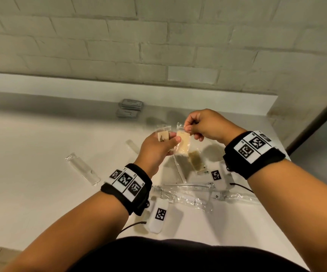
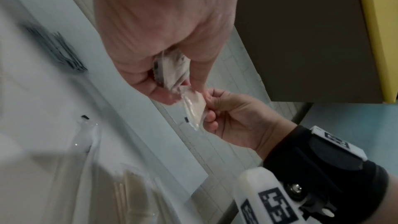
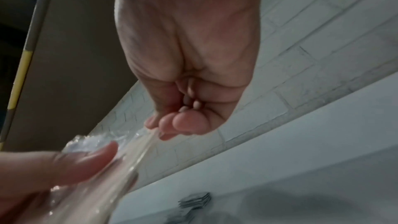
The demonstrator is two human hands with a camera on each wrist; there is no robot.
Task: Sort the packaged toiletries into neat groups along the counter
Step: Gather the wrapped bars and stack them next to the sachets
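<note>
Both hands are raised over the white counter (image 1: pixel 41 144). My left hand (image 1: pixel 170 141) grips a small clear packet with a beige card (image 1: pixel 163 136), and its thumb also presses on a pale soap bar in clear wrap (image 1: pixel 182 146). My right hand (image 1: pixel 188 128) pinches the top edge of that soap wrapper, thumb against forefinger. In the left wrist view the left hand (image 2: pixel 170 77) holds the card packet (image 2: pixel 175 69) and the right hand (image 2: pixel 210 108) pinches the clear wrapper (image 2: pixel 193 108). The right wrist view shows the right fingertips (image 3: pixel 172 123) on the wrapper (image 3: pixel 137 144) beside the left thumb (image 3: pixel 86 161).
Two stacks of grey sachets (image 1: pixel 131 107) sit by the back ledge. Clear tube packets (image 1: pixel 82 169) lie at left. A greenish packet (image 1: pixel 196 160) and long clear packets (image 1: pixel 188 193) lie under the hands. A brick wall (image 1: pixel 158 36) is behind, and the counter ends at right.
</note>
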